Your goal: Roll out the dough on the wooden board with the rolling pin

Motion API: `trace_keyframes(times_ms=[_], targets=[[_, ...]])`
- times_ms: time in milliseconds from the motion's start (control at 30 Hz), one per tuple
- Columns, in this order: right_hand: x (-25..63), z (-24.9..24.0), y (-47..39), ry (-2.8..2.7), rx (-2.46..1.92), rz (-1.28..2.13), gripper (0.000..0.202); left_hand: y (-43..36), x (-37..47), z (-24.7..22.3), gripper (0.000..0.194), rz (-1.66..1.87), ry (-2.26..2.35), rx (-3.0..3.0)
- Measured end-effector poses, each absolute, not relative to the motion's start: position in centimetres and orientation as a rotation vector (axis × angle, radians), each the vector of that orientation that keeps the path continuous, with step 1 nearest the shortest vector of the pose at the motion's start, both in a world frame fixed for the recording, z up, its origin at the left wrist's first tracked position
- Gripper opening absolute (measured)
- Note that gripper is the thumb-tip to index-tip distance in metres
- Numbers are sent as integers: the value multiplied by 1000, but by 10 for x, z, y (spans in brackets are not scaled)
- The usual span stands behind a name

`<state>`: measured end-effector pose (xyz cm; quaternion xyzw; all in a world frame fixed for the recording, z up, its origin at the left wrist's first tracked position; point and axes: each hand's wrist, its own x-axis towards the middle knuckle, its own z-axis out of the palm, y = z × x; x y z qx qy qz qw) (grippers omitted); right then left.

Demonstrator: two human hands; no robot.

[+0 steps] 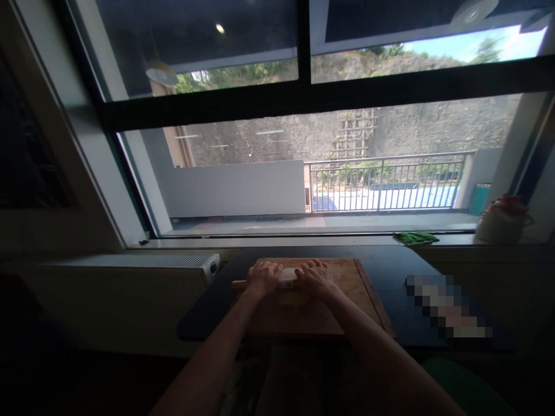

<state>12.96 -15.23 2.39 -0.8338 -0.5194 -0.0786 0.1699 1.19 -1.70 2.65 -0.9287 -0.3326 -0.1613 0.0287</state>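
Observation:
A rolling pin point(239, 285) lies crosswise on a wooden board point(353, 292). My left hand point(265, 277) rests over the pin's left part, and its left end sticks out past the fingers. On the right part, my right hand point(315, 277) presses down with its fingers curled over the front of the pin. Pale, flattened dough point(291, 298) shows under the pin between my hands, on both its near and far sides. The pin's right end is hidden by my right hand.
The board sits on a dark table point(385, 268) under a large window. A blurred-out item point(448, 309) lies at the table's right. On the sill are a green cloth point(416, 238) and a pale jug with a red top point(505, 221). A white radiator point(173, 263) stands left.

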Motion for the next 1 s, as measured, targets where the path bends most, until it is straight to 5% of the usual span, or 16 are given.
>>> trace_keyframes(times_ms=[267, 1000], targets=[[102, 0, -193, -1599, -2214, -315, 50, -46, -30, 4, 40, -668, -766, -2849], [113, 11, -173, -1551, -2327, -256, 46, -39, -8, 16, 49, -522, -1056, -2826]])
